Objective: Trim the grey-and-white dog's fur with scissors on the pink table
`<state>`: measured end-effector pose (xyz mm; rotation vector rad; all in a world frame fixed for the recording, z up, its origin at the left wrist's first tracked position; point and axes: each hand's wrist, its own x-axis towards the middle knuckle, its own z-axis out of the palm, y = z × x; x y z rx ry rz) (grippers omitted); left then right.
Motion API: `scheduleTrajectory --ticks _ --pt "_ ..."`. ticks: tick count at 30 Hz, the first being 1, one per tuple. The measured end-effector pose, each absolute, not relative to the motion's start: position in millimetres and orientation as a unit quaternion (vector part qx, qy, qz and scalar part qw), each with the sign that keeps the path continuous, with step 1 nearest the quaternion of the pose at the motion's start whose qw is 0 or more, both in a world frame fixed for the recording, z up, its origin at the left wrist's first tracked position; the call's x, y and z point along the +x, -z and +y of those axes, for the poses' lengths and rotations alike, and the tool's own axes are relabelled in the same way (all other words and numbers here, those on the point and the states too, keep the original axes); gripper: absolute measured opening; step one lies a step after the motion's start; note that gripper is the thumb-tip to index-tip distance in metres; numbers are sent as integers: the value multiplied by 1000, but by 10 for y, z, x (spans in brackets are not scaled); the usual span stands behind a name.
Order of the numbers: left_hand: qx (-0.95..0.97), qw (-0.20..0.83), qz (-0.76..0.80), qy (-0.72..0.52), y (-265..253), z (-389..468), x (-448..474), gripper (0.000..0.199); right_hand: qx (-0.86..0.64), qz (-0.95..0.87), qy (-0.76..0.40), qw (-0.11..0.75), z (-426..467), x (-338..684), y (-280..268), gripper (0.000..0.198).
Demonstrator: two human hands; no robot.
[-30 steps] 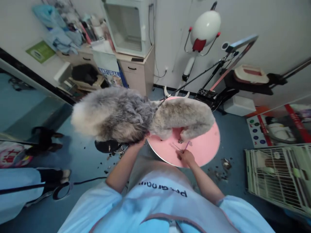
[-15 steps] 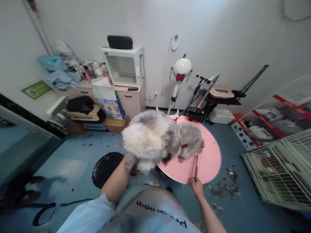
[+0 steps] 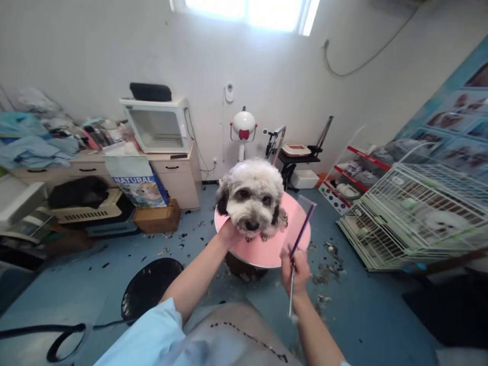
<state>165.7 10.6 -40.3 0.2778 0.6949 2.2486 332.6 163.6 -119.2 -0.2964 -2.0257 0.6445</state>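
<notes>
A curly grey-and-white dog [image 3: 253, 198] is on the round pink table [image 3: 263, 256], its face toward me. My left hand [image 3: 229, 233] holds it under the chin and jaw, the fingers mostly hidden behind its fur. To the right, apart from the dog, my right hand [image 3: 296, 269] is closed around a purple-backed comb [image 3: 304, 227] held upright. The comb's teeth side looks like a pale, see-through blur. From below that fist sticks out a thin silver shaft [image 3: 292, 292]; I cannot tell if it belongs to the comb.
A black round stool [image 3: 150, 290] stands at my left. Behind the table is a white-headed lamp or dryer on a stand [image 3: 244, 124]. Wire cages [image 3: 415, 213] with a white animal inside stand on the right. Hair clippings [image 3: 330, 264] litter the blue floor.
The dog's head has turned to face me, and my left hand now shows under its chin. My right hand has raised the comb off the table. The view has tilted up and turned right.
</notes>
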Motion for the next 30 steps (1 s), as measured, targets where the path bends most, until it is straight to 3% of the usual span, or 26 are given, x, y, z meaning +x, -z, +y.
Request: scheduleTrajectory --ticks 3,6,11,15,20,23,26,28,30 --pt "102 381 276 -876 301 174 1790 47 -39 -846 -181 500 1486 3400 1016 31" --pt "75 388 270 -878 256 209 1902 49 -67 -839 -135 522 1474 3422 943 41" --pt "7 383 205 -901 186 251 2065 21 -24 -858 -71 509 1866 3498 546 31" --pt "-59 378 170 -908 172 244 2122 22 22 -862 1 506 2209 3544 -38 29" --pt "-41 387 193 -901 326 157 2130 16 139 -899 117 398 2238 3373 -675 28" --pt "-26 365 189 -911 408 73 2168 16 127 -904 156 378 2261 3179 -1058 27" --pt "-19 367 179 -913 435 -33 2213 24 70 -901 121 411 2344 3039 -1413 26" --pt "-17 376 175 -910 448 -103 2224 33 27 -907 20 419 2354 2984 -1538 28" --pt "-32 375 176 -910 485 -161 2218 35 2 -931 -131 340 2294 2940 -1522 32"
